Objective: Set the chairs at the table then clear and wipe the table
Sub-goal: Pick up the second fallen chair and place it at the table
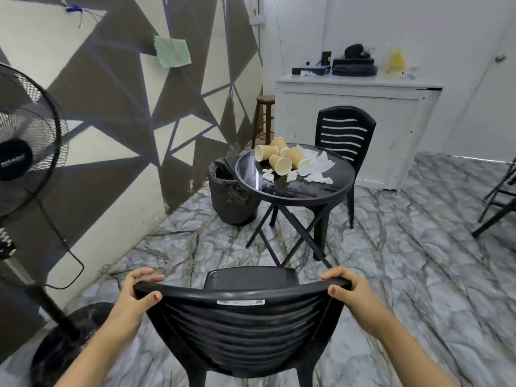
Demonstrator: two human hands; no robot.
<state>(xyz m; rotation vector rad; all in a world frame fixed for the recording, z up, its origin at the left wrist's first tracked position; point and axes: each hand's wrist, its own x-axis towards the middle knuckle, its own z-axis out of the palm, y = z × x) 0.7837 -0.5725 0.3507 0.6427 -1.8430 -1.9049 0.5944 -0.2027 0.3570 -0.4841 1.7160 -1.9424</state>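
**Chair one parked, chair two in hand, table untouched**

Status from where I stand:

- Near chair (pixel 240 317): black plastic, back toward the person. Left hand (pixel 136 291) clamped on the left end of the top rail, thumb on the near face, fingers curled over the far side. Right hand (pixel 346 286) clamped the same way on the right end. Both grips closed on the rail, not just resting. Can't tell if the legs are off the floor; they're cut off at the bottom of the view.
- This chair sits well apart from the table (pixel 293 191), open floor between them. Not yet set.
- Far chair (pixel 344 135): already tucked against the far side of the table, back upright. Counts as done, as far as I can judge.
- Another dark frame at the right edge (pixel 499 202), mostly out of view. Can't say whether it's a third chair.
- Tabletop: four paper cups (pixel 280 157) tipped on their sides in a cluster, crumpled white tissues (pixel 315 166) just beside and among them. Nothing cleared.
- Bin (pixel 231 191) stands beside the table on its left, lined, touching or nearly touching the rim. Likely drop point for the rubbish.
- Green cloth (pixel 172 53) hangs on the patterned wall, probably the wipe. Untouched.

Estimate: roughly a quarter through. Left: park this chair, bin cups and tissues, fetch cloth, wipe.
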